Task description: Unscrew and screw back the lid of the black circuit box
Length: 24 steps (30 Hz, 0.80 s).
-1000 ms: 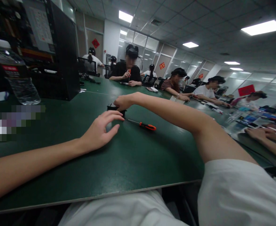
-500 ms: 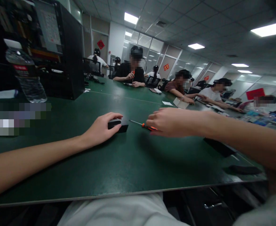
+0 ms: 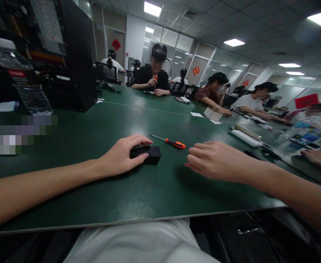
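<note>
My left hand is wrapped round a black oblong block on the green table, thumb along its near side and fingers over the far side. What kind of thing the block is, I cannot tell. Just beyond it lies a screwdriver with an orange and black handle, its thin shaft pointing left and away. Nothing touches the screwdriver. My right hand hovers above the table on the near right of its handle, fingers curled in. Whatever those fingers may hold is hidden.
To the left stand a water bottle and a black computer case. A white power strip lies at right with cables. A small open box is further back. Several people sit around the table; another person's hand shows at far right.
My right hand has moved back and right, off the screwdriver, whose handle now shows fully. My left hand has brought the black block nearer and to the right.
</note>
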Tool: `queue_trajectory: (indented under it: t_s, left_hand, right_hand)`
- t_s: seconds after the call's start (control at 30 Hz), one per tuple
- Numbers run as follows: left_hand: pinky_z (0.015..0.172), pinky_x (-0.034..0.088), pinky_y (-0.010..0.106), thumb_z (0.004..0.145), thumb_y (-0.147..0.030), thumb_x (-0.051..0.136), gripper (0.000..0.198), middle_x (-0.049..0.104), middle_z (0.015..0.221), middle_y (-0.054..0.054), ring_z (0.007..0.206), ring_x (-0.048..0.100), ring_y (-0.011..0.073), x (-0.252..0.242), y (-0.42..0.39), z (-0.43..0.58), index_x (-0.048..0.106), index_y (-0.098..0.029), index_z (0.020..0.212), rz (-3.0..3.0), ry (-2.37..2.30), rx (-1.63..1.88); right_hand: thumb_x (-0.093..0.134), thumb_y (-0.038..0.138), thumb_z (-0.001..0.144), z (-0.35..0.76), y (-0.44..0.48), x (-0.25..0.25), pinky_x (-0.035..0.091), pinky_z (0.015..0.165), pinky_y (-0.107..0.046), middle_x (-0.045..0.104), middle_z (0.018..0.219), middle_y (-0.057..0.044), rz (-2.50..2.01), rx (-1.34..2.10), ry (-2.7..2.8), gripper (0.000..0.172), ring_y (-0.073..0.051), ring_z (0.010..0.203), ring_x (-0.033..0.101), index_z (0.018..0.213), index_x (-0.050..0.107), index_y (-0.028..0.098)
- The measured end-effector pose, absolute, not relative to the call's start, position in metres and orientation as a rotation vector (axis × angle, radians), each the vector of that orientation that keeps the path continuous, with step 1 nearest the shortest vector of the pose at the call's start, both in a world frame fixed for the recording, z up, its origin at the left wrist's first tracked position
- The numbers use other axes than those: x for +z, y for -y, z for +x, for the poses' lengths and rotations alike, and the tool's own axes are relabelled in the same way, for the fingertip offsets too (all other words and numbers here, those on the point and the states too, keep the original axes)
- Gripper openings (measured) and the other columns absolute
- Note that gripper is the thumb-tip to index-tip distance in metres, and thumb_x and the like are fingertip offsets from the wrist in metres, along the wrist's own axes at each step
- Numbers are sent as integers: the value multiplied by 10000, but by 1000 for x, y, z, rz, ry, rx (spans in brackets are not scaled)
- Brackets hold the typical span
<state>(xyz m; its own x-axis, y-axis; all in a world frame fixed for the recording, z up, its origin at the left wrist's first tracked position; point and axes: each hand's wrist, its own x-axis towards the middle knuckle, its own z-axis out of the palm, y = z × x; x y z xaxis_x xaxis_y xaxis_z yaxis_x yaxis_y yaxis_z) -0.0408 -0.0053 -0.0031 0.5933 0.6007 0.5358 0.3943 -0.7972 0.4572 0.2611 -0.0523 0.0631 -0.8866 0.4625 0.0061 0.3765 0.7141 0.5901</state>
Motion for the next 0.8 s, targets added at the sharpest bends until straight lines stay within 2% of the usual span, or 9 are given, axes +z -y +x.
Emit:
queue_trajectory:
  t_s: [0.17, 0.27, 0.37, 0.43, 0.5, 0.67, 0.8]
  left_hand:
    - [967, 529, 334, 925, -289, 616, 308, 705, 1195, 87, 1081, 672, 227, -2, 6, -41, 642, -176, 1211, 2551, -761, 981]
    - [970, 525, 338, 926, -294, 619, 307, 704, 1196, 91, 1082, 669, 228, -2, 6, -41, 642, -175, 1208, 2552, -758, 959]
    - [963, 524, 344, 923, -298, 622, 315, 703, 1203, 95, 1086, 667, 235, -2, 5, -41, 645, -173, 1211, 2553, -767, 939]
    - [953, 525, 346, 919, -300, 625, 318, 704, 1205, 95, 1086, 667, 238, -2, 5, -40, 648, -175, 1211, 2551, -773, 932]
    - [941, 526, 344, 917, -299, 626, 319, 707, 1199, 95, 1078, 670, 238, -2, 5, -40, 650, -174, 1209, 2545, -783, 925]
    - [921, 524, 334, 920, -301, 625, 321, 709, 1194, 92, 1062, 675, 232, -2, 4, -39, 649, -171, 1212, 2545, -784, 905]
    - [934, 520, 332, 924, -305, 622, 322, 708, 1196, 86, 1062, 675, 231, -3, 3, -39, 644, -178, 1219, 2546, -781, 905]
  right_hand:
    - [321, 323, 1063, 255, -4, 70, 277, 605, -336, 669, 793, -106, 813, 784, -2622, 425, -182, 705, 566, 864, 663, 167]
    - [404, 459, 1036, 246, -35, 64, 304, 616, -311, 691, 969, -142, 903, 666, -2602, 403, -214, 822, 624, 1011, 653, 144]
    - [465, 561, 991, 243, -63, 56, 338, 613, -283, 693, 1051, -142, 1081, 342, -2485, 477, -212, 817, 645, 1158, 615, 140]
    - [464, 495, 1002, 243, -75, 55, 357, 608, -267, 704, 1006, -118, 1122, 72, -2373, 426, -185, 774, 640, 1185, 616, 143]
    - [496, 411, 991, 241, -78, 61, 364, 598, -254, 710, 955, -96, 1096, -56, -2295, 351, -158, 726, 620, 1160, 639, 138]
    - [533, 279, 963, 230, -50, 102, 328, 578, -286, 710, 899, -120, 1137, 172, -2248, 267, -145, 636, 566, 1084, 701, 111]
    - [610, 337, 958, 224, -19, 148, 334, 613, -314, 717, 815, -58, 1169, 422, -2354, 233, -137, 650, 574, 1096, 734, 195]
